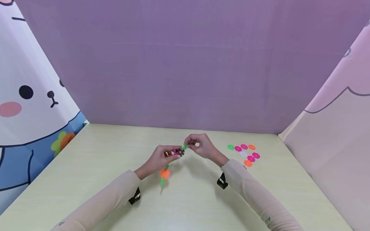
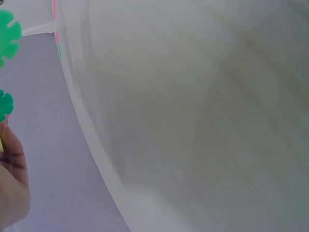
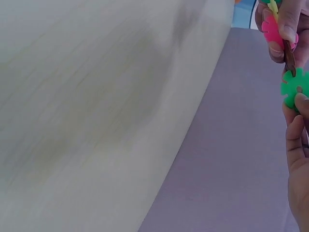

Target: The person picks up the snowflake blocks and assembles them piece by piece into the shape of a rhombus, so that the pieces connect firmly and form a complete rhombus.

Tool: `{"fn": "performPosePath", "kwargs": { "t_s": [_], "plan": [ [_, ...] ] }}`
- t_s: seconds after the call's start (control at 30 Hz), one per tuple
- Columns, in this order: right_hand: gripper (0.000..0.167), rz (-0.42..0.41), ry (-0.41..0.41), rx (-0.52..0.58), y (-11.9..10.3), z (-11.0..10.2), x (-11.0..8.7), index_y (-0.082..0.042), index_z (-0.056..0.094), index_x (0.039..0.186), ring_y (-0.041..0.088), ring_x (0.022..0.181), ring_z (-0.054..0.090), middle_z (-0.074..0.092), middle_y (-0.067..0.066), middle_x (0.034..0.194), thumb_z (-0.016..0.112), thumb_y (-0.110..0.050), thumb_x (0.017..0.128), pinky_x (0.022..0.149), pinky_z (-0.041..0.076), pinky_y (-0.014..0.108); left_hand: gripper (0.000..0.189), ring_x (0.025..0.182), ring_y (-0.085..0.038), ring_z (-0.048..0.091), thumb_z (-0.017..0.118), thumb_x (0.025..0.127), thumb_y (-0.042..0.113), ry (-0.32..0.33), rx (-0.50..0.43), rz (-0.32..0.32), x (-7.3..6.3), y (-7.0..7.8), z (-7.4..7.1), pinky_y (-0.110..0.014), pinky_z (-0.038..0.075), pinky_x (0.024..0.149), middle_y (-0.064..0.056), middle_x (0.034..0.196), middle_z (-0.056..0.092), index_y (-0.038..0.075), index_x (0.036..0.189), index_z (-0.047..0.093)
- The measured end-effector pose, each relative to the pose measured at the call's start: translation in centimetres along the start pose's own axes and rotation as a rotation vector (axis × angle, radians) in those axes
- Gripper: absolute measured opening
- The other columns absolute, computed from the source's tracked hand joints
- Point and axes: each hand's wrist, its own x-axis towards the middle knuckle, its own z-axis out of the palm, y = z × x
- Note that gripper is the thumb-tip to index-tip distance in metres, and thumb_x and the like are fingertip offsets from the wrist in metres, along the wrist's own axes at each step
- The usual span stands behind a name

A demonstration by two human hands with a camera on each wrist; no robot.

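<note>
My left hand [image 1: 157, 160] pinches a chain of notched plastic snowflake discs between thumb and fingers. A brown disc [image 1: 180, 152] stands at the chain's upper end, with a pink disc [image 3: 272, 30] beside it. From below the left hand hang an orange disc [image 1: 165, 174] and a light green disc [image 1: 162, 183]. My right hand [image 1: 204, 148] pinches a green disc [image 3: 291, 89] by its edge. In the right wrist view the green disc meets the brown one's edge; how deep the slots engage cannot be told. The left wrist view catches part of the left hand [image 2: 13, 188].
Loose pink, orange, green and white discs lie on the table at the right, among them an orange disc [image 1: 248, 163] and a green disc [image 1: 230, 147]. One is partly covered by the right sleeve [image 1: 242, 179]. A purple panel [image 1: 185, 80] rises behind the pale table [image 1: 185, 205].
</note>
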Motion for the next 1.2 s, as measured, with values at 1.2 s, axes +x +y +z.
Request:
{"fn": "performPosePath", "kwargs": {
  "t_s": [1.2],
  "plan": [
    [0.011, 0.186, 0.114, 0.235, 1.1, 0.2, -0.3, 0.012, 0.055, 0.090, 0.006, 0.064, 0.056, 0.058, 0.034, 0.085, 0.059, 0.014, 0.080, 0.058, 0.049, 0.020, 0.033, 0.067, -0.014, 0.053, 0.069, 0.081, 0.026, 0.051, -0.022, -0.038, 0.9, -2.3, -0.1, -0.019, 0.037, 0.048, 0.000, 0.094, 0.071, 0.016, 0.113, 0.065]
  ]
}}
